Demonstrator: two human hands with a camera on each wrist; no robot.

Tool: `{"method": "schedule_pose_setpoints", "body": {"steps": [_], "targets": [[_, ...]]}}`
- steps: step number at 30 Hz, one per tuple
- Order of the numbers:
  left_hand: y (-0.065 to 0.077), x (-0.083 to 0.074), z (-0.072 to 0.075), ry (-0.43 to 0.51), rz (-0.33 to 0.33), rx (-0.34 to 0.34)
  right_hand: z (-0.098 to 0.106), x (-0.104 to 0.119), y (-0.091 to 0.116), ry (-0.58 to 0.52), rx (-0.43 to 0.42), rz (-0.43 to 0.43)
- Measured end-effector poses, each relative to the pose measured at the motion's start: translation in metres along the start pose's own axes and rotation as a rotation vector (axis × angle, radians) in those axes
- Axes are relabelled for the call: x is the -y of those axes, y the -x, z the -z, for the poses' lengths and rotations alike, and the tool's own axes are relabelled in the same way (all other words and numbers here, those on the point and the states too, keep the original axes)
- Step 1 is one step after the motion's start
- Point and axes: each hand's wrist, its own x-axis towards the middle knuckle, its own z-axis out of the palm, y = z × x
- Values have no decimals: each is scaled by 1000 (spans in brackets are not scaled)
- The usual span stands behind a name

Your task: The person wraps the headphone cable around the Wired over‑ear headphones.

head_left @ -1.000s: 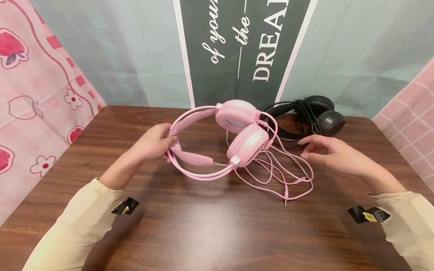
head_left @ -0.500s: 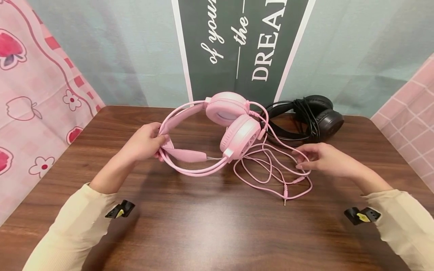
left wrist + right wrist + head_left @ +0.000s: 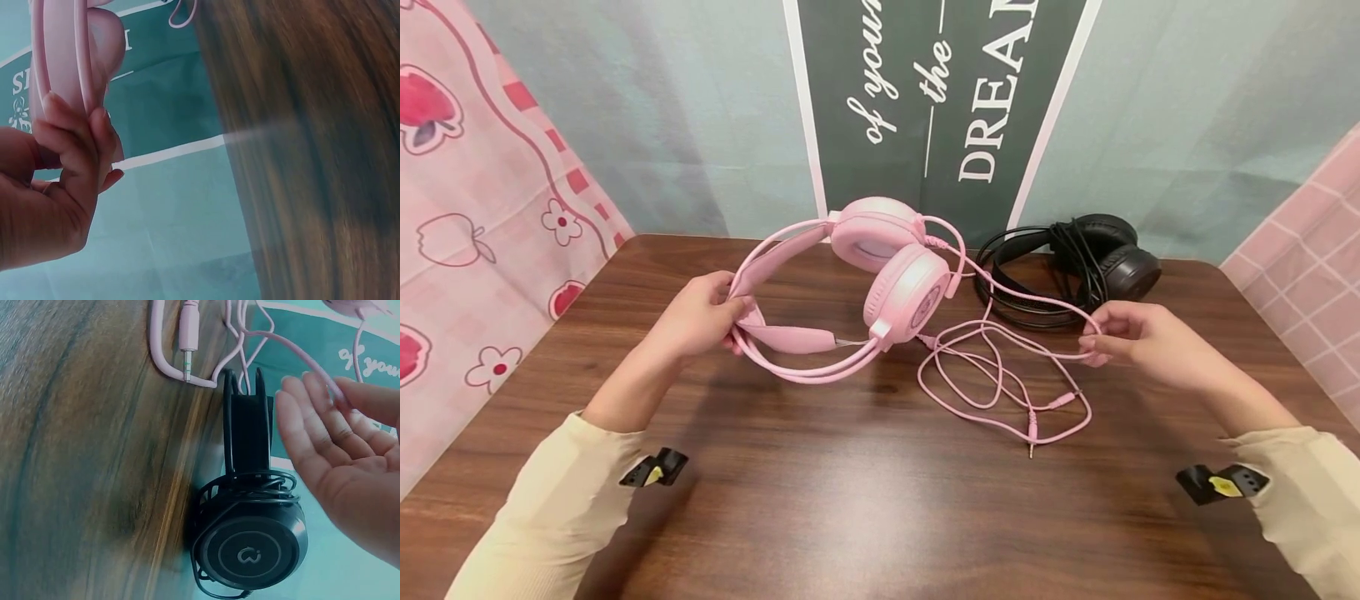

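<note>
A pink headset [image 3: 898, 292] is held tilted over the left-middle of the table, its ear cups towards the right. My left hand [image 3: 700, 319] grips it by the top of the headband, fingers curled round the band [image 3: 61, 56] in the left wrist view. Between thumb and fingers my right hand [image 3: 1138, 337] pinches a length of the pink cable [image 3: 1037, 297], which runs back to the ear cups. The right wrist view shows the cable crossing under that thumb, above the open palm. Loose loops of cable with a metal-tipped audio plug [image 3: 1032, 429] lie on the table.
Black headphones [image 3: 1131, 271], their cord wound round them, lie at the back right, just behind my right hand. The brown wooden table [image 3: 880, 508] ends at a pale hanging cloth [image 3: 700, 125] with a dark lettered panel. Pink patterned cloth [image 3: 482, 250] hangs at the left.
My left hand has moved left, carrying the pink headset with it. My right hand has come down to the pink cable, taken hold of it and drawn it a little to the right.
</note>
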Motion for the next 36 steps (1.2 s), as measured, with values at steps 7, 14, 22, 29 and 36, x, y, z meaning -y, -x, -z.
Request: {"method": "schedule_pose_setpoints", "body": {"steps": [7, 14, 22, 29, 36], "targets": [[0, 7, 4, 37, 31, -11, 7, 3, 1, -347, 65, 101], [1, 11, 6, 51, 42, -15, 8, 3, 1, -527, 114, 185], [0, 16, 5, 68, 58, -16, 5, -1, -3, -689, 210, 345], [1, 17, 5, 90, 66, -16, 3, 1, -1, -671, 246, 379], [1, 19, 7, 155, 82, -6, 4, 1, -1, -515, 274, 428]]}}
